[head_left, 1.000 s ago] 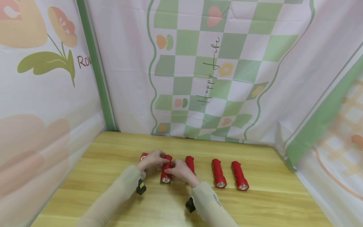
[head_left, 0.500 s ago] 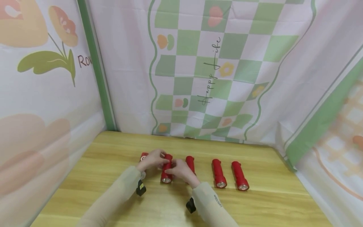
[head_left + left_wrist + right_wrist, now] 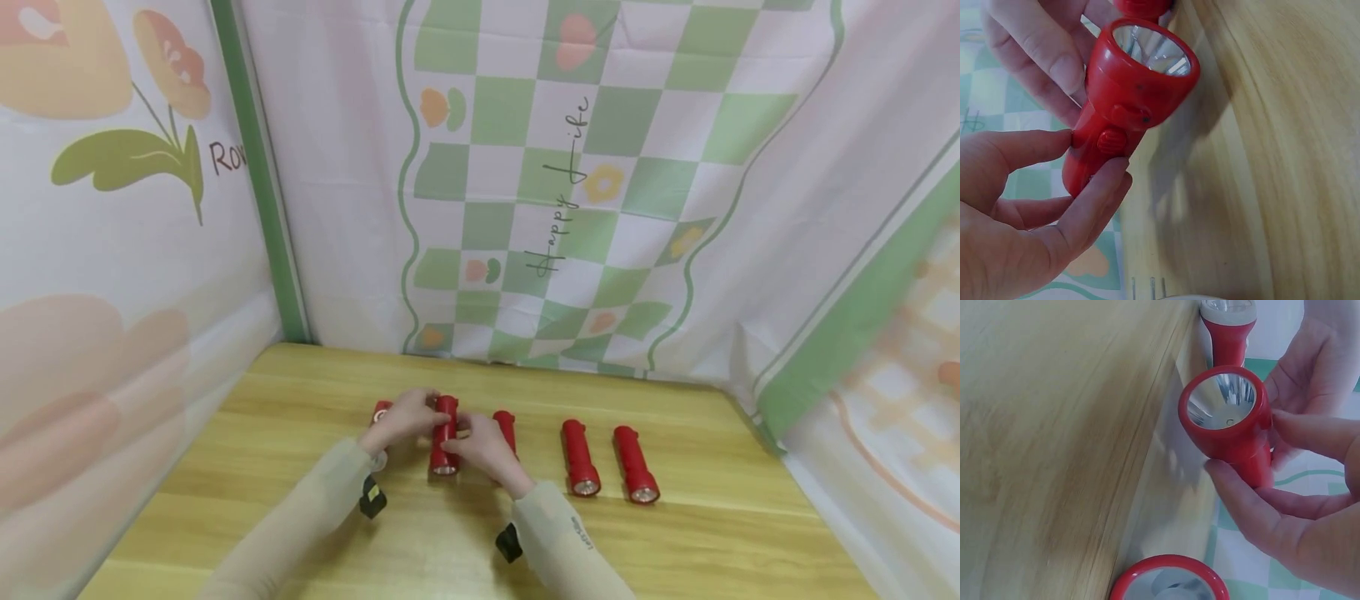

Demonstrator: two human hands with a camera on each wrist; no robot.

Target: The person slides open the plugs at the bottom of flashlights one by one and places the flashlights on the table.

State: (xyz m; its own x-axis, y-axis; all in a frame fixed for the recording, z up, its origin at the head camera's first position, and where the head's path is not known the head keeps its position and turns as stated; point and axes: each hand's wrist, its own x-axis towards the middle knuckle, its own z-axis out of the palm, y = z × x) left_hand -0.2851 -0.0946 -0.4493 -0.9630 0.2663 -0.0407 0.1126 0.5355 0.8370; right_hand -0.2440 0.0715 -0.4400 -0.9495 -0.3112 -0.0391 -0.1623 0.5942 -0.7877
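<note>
Both hands hold a red flashlight (image 3: 445, 433) between them, its lens end toward the person. My left hand (image 3: 1016, 219) pinches its body with thumb and fingers, near the ribbed switch (image 3: 1111, 142). From the other side, my right hand (image 3: 1297, 512) grips the same flashlight (image 3: 1235, 434) with thumb and fingers. A shadow falls on the wood beneath it, apart from the body. Behind my left hand lies a flashlight with a white-rimmed head (image 3: 1229, 314), mostly hidden in the head view. Beside my right wrist another red flashlight (image 3: 505, 429) is partly covered.
Two more red flashlights, one nearer (image 3: 580, 458) and one farther right (image 3: 636, 464), lie side by side on the wooden table (image 3: 720, 533). Printed curtains (image 3: 510, 192) hang behind the table and at both sides. Each wrist carries a small black camera (image 3: 372, 497).
The held flashlight has risen a little and shifted slightly away from the person, with its lens end tipping downward. Both hands move with it. The other flashlights stay in place.
</note>
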